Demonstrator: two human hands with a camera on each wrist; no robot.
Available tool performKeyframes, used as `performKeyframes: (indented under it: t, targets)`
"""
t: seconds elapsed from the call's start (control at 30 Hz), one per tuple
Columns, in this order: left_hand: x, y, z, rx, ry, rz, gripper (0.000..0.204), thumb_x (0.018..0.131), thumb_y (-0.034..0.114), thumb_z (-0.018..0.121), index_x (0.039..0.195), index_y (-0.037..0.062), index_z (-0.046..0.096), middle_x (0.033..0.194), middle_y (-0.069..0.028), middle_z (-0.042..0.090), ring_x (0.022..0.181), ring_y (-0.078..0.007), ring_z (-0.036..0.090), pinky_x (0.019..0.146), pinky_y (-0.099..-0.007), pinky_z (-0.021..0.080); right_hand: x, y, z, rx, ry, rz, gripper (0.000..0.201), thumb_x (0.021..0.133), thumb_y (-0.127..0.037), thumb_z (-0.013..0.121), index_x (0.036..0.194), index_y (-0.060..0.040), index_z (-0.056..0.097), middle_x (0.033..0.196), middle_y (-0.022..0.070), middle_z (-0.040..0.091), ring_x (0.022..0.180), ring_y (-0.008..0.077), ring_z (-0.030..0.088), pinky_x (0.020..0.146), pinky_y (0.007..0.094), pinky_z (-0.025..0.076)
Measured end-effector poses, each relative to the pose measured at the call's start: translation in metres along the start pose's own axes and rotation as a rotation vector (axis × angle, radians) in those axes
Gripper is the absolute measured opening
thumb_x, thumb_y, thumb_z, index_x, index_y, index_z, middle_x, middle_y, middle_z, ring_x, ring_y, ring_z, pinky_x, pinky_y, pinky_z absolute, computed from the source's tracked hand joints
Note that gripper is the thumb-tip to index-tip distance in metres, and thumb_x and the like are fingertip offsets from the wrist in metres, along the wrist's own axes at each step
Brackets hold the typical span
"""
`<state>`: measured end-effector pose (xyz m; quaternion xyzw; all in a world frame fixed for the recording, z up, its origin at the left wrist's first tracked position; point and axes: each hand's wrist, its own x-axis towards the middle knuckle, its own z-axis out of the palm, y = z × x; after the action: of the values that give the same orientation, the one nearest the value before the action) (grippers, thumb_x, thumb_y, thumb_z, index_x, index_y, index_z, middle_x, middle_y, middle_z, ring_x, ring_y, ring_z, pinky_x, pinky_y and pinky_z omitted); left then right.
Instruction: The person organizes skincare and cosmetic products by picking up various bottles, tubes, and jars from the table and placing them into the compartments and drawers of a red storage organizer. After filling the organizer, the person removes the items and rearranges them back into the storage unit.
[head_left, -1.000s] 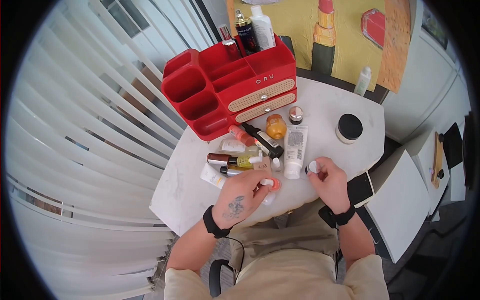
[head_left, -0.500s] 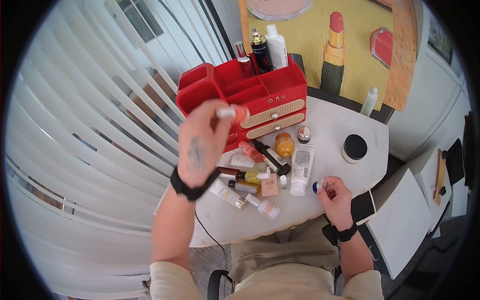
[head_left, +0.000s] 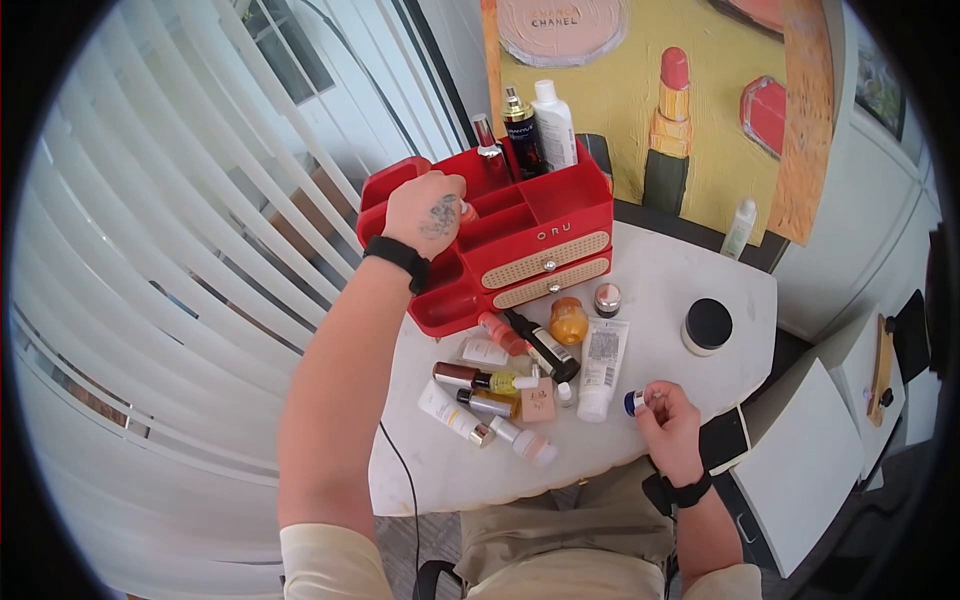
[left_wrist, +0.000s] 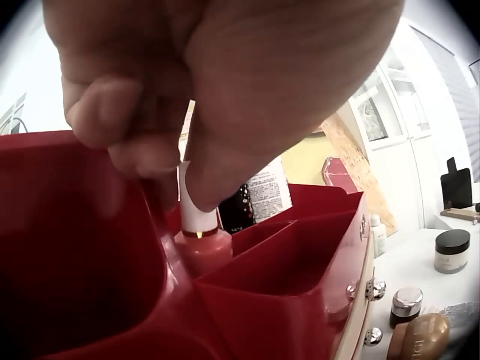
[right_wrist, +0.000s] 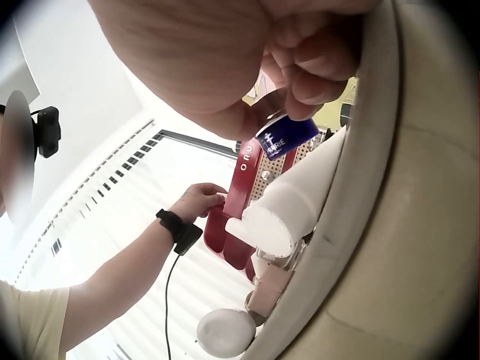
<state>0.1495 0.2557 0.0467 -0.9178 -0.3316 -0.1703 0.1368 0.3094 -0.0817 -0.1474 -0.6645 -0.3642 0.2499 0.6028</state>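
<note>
My left hand (head_left: 425, 212) reaches over the red organizer (head_left: 560, 205). Its finger and thumb pinch the white cap of a coral-pink bottle (left_wrist: 204, 251), which stands upright at a compartment of the organizer in the left wrist view; whether its base touches the floor there is hidden. My right hand (head_left: 670, 430), by the table's front edge, pinches a small dark blue jar (right_wrist: 287, 136) with a silvery lid. Just left of that jar lies a white tube (head_left: 603, 370). Two tall bottles (head_left: 556, 125) and a silver-capped one (head_left: 486, 138) stand in the organizer's back.
Before the organizer lie several cosmetics: an orange jar (head_left: 568, 321), a black bottle (head_left: 543, 346), a cream tube (head_left: 452, 410) and a pump bottle (head_left: 524, 441). A black-lidded jar (head_left: 707, 327) stands at the right, a small white bottle (head_left: 739, 228) behind it. A painting (head_left: 720, 130) leans at the back.
My left hand has carried the coral-pink bottle from the table's front up and into the organizer area. My right hand stays near the front edge with the blue jar, now turned.
</note>
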Motion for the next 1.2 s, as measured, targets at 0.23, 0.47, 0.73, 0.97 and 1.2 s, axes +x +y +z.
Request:
performKeyframes:
  t: [0.23, 0.47, 0.73, 0.97, 1.2]
  targets:
    - [0.004, 0.003, 0.008, 0.063, -0.114, 0.017, 0.013, 0.081, 0.019, 0.064, 0.078, 0.0073, 0.069, 0.080, -0.0144, 0.067, 0.079, -0.0324, 0.066, 0.071, -0.0397, 0.053, 0.001, 0.003, 0.000, 0.020, 0.006, 0.002, 0.015, 0.084, 0.001, 0.065, 0.098, -0.0018, 0.058, 0.066, -0.0034, 0.054, 0.058, 0.0009, 0.046, 0.052, 0.0179, 0.039]
    - [-0.009, 0.003, 0.004, 0.035, 0.039, 0.005, 0.018, 0.085, 0.017, 0.064, 0.098, 0.0053, 0.067, 0.095, -0.0145, 0.067, 0.089, -0.0313, 0.066, 0.077, -0.0390, 0.052, 0.002, 0.007, -0.001, 0.027, -0.017, -0.008, 0.017, 0.085, 0.001, 0.064, 0.101, -0.0016, 0.057, 0.069, -0.0027, 0.056, 0.059, 0.0011, 0.048, 0.053, 0.0181, 0.040]
    - [-0.107, 0.011, -0.033, -1.320, 0.307, -0.550, 0.024, 0.094, 0.012, 0.055, 0.115, 0.0032, 0.063, 0.104, -0.0071, 0.068, 0.071, -0.0104, 0.061, 0.055, -0.0227, 0.046, 0.002, 0.009, -0.005, 0.038, -0.042, 0.006, 0.017, 0.086, 0.000, 0.063, 0.102, -0.0013, 0.056, 0.068, -0.0025, 0.054, 0.059, 0.0013, 0.046, 0.053, 0.0184, 0.038]
    - [-0.223, -0.022, 0.041, -2.107, 0.145, -0.750, 0.022, 0.096, 0.016, 0.054, 0.114, 0.0045, 0.059, 0.101, -0.0072, 0.068, 0.068, -0.0120, 0.057, 0.057, -0.0248, 0.044, 0.037, -0.080, -0.003, -0.024, -0.271, -0.017, 0.019, 0.085, -0.003, 0.065, 0.103, -0.0018, 0.057, 0.066, -0.0023, 0.054, 0.053, 0.0031, 0.046, 0.049, 0.0206, 0.036]
    - [-0.260, -0.038, 0.089, -2.386, 0.410, -0.759, 0.027, 0.097, 0.024, 0.054, 0.120, 0.0091, 0.059, 0.100, -0.0036, 0.066, 0.072, -0.0118, 0.057, 0.057, -0.0222, 0.045, 0.116, -0.161, 0.070, -0.364, -0.170, -0.502, 0.019, 0.083, -0.014, 0.069, 0.097, -0.0067, 0.059, 0.065, 0.0042, 0.057, 0.057, 0.0128, 0.056, 0.055, 0.0277, 0.045]
